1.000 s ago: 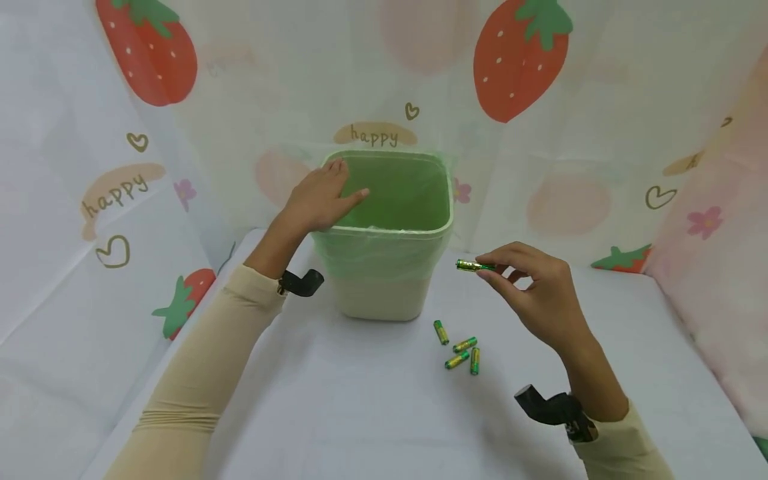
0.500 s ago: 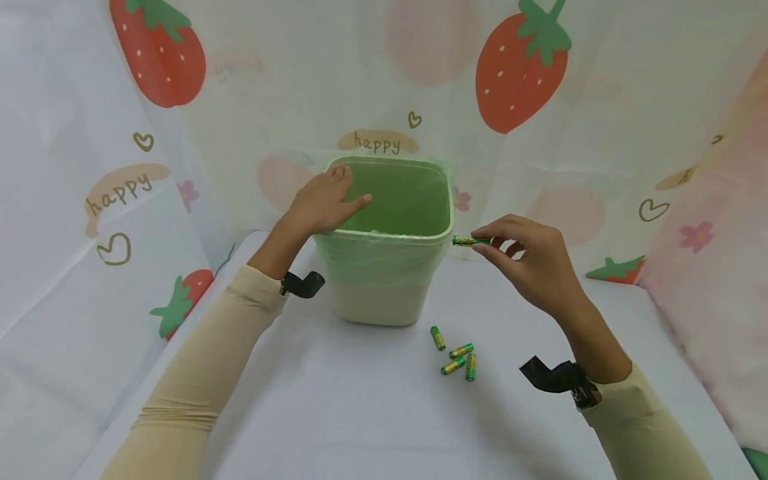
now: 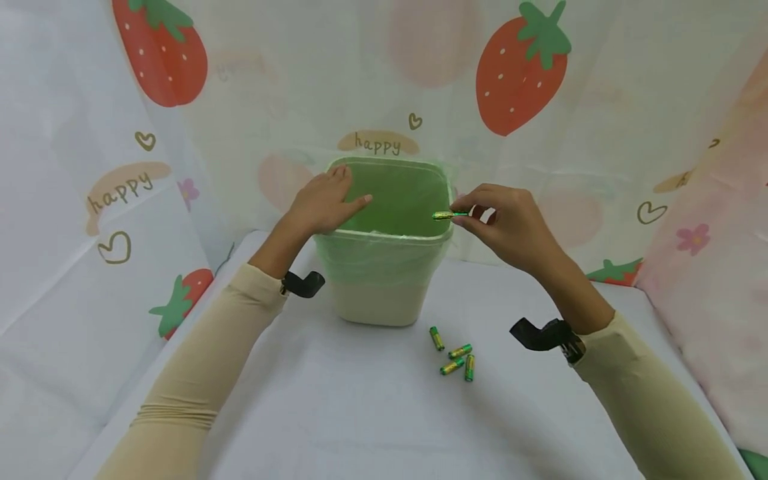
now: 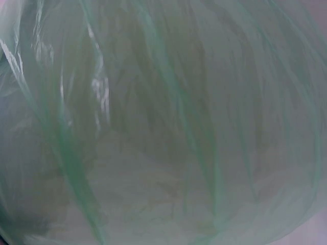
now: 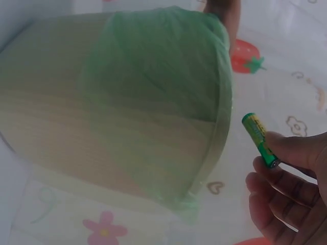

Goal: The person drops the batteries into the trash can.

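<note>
Strawberry cloth hangs all around, and a white table (image 3: 360, 413) sits under your arms. Your right hand (image 3: 510, 227) pinches one green and gold battery (image 3: 443, 215) between thumb and fingertip; the other fingers are loosely curled. The battery lies flat and points away from your fingertips, and its far end just reaches over the right rim of the bin (image 3: 387, 267). The bin has a thin green bag (image 3: 396, 193) inside. In the right wrist view, the battery (image 5: 260, 140) looks close to the rim but not touching it. Your left hand (image 3: 324, 200) rests flat on the left rim, fingers fairly straight, so the bin stays put. To do this well, I think you should move your fingertips a bit more over the middle of the bag before you open them, so the battery does not hit the rim and bounce out. Keep the left hand pressing down. Four more batteries (image 3: 454, 353) lie on the table, nearer to you than your right fingers, just in front of the bin.
</note>
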Motion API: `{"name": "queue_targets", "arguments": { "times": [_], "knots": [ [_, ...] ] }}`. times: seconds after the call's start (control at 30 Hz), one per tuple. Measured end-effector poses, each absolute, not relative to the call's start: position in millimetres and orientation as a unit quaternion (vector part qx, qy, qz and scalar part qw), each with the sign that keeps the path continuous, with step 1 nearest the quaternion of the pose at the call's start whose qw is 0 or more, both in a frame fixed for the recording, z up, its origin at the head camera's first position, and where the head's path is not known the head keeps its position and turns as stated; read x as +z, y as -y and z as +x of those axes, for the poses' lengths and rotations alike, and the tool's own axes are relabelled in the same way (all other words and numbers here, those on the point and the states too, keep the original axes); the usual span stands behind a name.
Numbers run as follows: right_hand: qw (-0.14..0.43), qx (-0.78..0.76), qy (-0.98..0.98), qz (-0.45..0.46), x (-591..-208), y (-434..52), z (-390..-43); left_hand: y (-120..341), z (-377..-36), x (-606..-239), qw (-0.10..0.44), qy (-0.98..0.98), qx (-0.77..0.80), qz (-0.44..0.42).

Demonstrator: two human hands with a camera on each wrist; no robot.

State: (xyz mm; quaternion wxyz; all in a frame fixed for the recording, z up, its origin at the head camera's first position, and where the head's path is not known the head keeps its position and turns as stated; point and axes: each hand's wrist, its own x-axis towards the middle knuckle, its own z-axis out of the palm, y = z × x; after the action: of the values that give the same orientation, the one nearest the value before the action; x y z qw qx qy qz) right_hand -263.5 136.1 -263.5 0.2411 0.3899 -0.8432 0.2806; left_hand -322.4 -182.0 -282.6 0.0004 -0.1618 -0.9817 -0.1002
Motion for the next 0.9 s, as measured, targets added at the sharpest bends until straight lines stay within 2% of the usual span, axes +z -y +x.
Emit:
{"name": "queue_targets", "arguments": {
  "times": [0.4,0.9],
  "knots": [
    [0.189,0.283,0.856,0.388,-261.7,-116.3,-291.9,182.0,-319.7,-281.1,0.0,0.982,-0.099,-0.16],
    [0.145,0.241,0.904,0.322,-258.2,-96.0,-315.7,181.2,-318.1,-279.2,-0.001,0.983,-0.098,-0.158]
  ]
}}
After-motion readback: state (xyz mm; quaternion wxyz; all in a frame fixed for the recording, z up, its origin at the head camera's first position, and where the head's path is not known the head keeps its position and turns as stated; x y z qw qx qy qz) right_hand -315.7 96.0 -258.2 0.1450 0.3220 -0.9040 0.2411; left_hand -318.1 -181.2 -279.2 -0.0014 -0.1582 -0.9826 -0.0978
